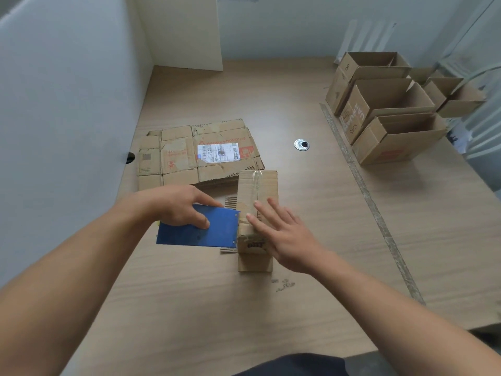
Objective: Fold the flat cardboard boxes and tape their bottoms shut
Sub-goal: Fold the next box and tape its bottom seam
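Observation:
A small folded cardboard box stands bottom-up in the middle of the wooden table, with clear tape running along its top seam. My right hand lies flat on the near part of the box, fingers straight and spread. My left hand grips a blue tape dispenser, whose front end touches the left side of the box. A stack of flat cardboard boxes, one with a white shipping label, lies behind the box to the left.
Several folded, open-topped boxes stand in a group at the back right. A round metal cable grommet sits in the table. A taped seam runs diagonally across the tabletop. White walls close the left and back sides.

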Demonstrator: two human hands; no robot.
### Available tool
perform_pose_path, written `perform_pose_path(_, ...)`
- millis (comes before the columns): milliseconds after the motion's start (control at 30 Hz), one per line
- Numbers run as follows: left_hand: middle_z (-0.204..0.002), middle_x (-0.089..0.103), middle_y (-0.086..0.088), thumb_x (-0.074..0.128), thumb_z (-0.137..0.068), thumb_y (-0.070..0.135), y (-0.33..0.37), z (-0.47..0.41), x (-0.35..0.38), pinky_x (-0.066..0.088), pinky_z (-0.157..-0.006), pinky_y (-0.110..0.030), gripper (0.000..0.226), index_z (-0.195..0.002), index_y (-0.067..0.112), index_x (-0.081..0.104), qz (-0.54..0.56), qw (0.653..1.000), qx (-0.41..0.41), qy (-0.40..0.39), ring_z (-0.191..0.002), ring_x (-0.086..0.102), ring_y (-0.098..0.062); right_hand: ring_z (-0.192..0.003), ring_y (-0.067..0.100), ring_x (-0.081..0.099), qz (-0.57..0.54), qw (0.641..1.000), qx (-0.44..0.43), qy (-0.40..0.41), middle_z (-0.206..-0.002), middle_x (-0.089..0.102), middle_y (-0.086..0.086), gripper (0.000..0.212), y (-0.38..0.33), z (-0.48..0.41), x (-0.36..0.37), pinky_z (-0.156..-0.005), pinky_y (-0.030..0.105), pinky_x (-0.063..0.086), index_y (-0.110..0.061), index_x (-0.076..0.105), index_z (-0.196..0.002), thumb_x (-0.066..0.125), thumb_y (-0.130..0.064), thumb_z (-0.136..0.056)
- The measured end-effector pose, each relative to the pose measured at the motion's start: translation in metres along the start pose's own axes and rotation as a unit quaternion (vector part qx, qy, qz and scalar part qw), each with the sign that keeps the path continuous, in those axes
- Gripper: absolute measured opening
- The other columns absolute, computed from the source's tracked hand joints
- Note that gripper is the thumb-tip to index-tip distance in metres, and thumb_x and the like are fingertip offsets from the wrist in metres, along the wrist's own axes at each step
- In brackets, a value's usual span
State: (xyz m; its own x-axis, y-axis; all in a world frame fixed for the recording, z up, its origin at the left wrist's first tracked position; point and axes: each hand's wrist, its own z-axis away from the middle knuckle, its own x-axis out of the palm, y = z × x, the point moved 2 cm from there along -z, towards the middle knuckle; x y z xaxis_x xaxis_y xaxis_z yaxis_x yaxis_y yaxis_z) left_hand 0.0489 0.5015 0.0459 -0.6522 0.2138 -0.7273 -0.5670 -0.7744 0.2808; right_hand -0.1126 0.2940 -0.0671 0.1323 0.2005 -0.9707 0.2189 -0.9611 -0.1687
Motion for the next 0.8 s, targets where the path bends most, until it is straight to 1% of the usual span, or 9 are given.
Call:
perform_pose_path(67, -0.139, 0.053, 0.010, 0.065, -0.090, 0.043, -0.002, 0.001, 0.002, 0.043, -0.094, -0.032, 0.055, -0.140, 0.051, 0.045, 0.006, 1.000, 0.002, 0.009, -0.113, 0.050, -0.016, -0.149, 0.024, 0.024, 0.003, 1.000, -0.019, -0.012, -0.161, 0.029, -0.005, 0.056, 0.004, -0.004, 0.006, -0.106, 0.047, 0.041, -0.033, 0.024, -0.153, 0.035, -0.039, -0.098)
perform_pose_path(167, -0.141, 0.053, 0.008, 0.065, -0.090, 0.044, -0.007, 0.001, 0.009, 0.040, -0.090, -0.030, 0.055, -0.141, 0.053, 0.044, 0.016, 1.000, 0.006, 0.023, -0.112, 0.048, -0.014, -0.146, 0.021, 0.030, -0.017, 1.000, -0.007, 0.007, -0.158, 0.036, -0.007, 0.051, 0.010, -0.005, 0.012, -0.099, 0.041, 0.047, -0.034, 0.030, -0.151, 0.031, -0.050, -0.102)
perform_pose_path(267, -0.141, 0.053, 0.007, 0.064, -0.091, 0.046, -0.013, 0.003, 0.015, 0.036, -0.086, -0.028, 0.055, -0.141, 0.055, 0.042, 0.037, 0.999, 0.014, 0.038, -0.107, 0.046, -0.012, -0.144, 0.023, 0.035, -0.048, 0.998, 0.007, 0.046, -0.154, 0.042, -0.004, 0.049, 0.013, -0.002, 0.018, -0.094, 0.043, 0.052, -0.031, 0.042, -0.147, 0.026, -0.051, -0.106)
perform_pose_path(333, -0.141, 0.053, 0.010, 0.066, -0.089, 0.048, -0.025, 0.008, 0.018, 0.039, -0.090, -0.029, 0.056, -0.139, 0.058, 0.042, 0.061, 0.997, 0.020, 0.040, -0.110, 0.048, -0.012, -0.143, 0.026, 0.037, -0.051, 0.997, -0.001, 0.059, -0.152, 0.046, -0.002, 0.049, 0.015, -0.003, 0.019, -0.097, 0.045, 0.052, -0.026, 0.049, -0.144, 0.029, -0.049, -0.106)
perform_pose_path(467, -0.134, 0.058, 0.017, 0.061, -0.074, 0.062, -0.041, 0.021, 0.024, 0.043, -0.101, -0.034, 0.057, -0.125, 0.071, 0.038, 0.116, 0.992, 0.041, 0.021, -0.115, 0.053, -0.010, -0.144, 0.027, 0.032, -0.040, 0.997, -0.021, 0.062, -0.150, 0.047, 0.003, 0.053, 0.012, -0.006, 0.018, -0.118, 0.033, 0.028, -0.017, 0.053, -0.142, 0.028, -0.048, -0.107)
perform_pose_path(533, -0.130, 0.059, 0.019, 0.063, -0.079, 0.059, -0.049, 0.026, 0.024, 0.043, -0.099, -0.032, 0.055, -0.129, 0.068, 0.042, 0.112, 0.993, 0.042, 0.017, -0.112, 0.053, -0.009, -0.145, 0.027, 0.028, -0.053, 0.997, -0.015, 0.055, -0.152, 0.043, 0.002, 0.054, 0.014, -0.005, 0.017, -0.121, 0.029, 0.019, -0.016, 0.051, -0.143, 0.028, -0.048, -0.107)
perform_pose_path(600, -0.125, 0.060, 0.022, 0.067, -0.086, 0.050, -0.064, 0.033, 0.022, 0.043, -0.095, -0.029, 0.052, -0.132, 0.063, 0.046, 0.120, 0.992, 0.024, 0.018, -0.108, 0.055, -0.006, -0.147, 0.027, 0.025, -0.064, 0.997, -0.014, 0.048, -0.154, 0.038, 0.000, 0.052, 0.017, -0.002, 0.018, -0.122, 0.026, 0.015, -0.016, 0.048, -0.145, 0.030, -0.047, -0.107)
perform_pose_path(667, -0.120, 0.062, 0.027, 0.066, -0.079, 0.055, -0.081, 0.040, 0.019, 0.045, -0.095, -0.029, 0.053, -0.128, 0.065, 0.048, 0.152, 0.988, 0.001, 0.026, -0.106, 0.057, -0.001, -0.148, 0.027, 0.024, -0.067, 0.997, -0.014, 0.043, -0.155, 0.036, 0.000, 0.051, 0.017, -0.003, 0.019, -0.123, 0.026, 0.013, -0.017, 0.045, -0.147, 0.031, -0.045, -0.107)
perform_pose_path(800, -0.115, 0.059, 0.022, 0.067, -0.088, 0.048, -0.082, 0.031, 0.020, 0.042, -0.089, -0.028, 0.051, -0.133, 0.061, 0.047, 0.123, 0.991, -0.029, 0.047, -0.104, 0.053, -0.008, -0.149, 0.026, 0.023, -0.072, 0.997, 0.002, 0.030, -0.157, 0.033, -0.002, 0.050, 0.014, -0.006, 0.021, -0.123, 0.027, 0.013, -0.019, 0.042, -0.149, 0.032, -0.044, -0.106)
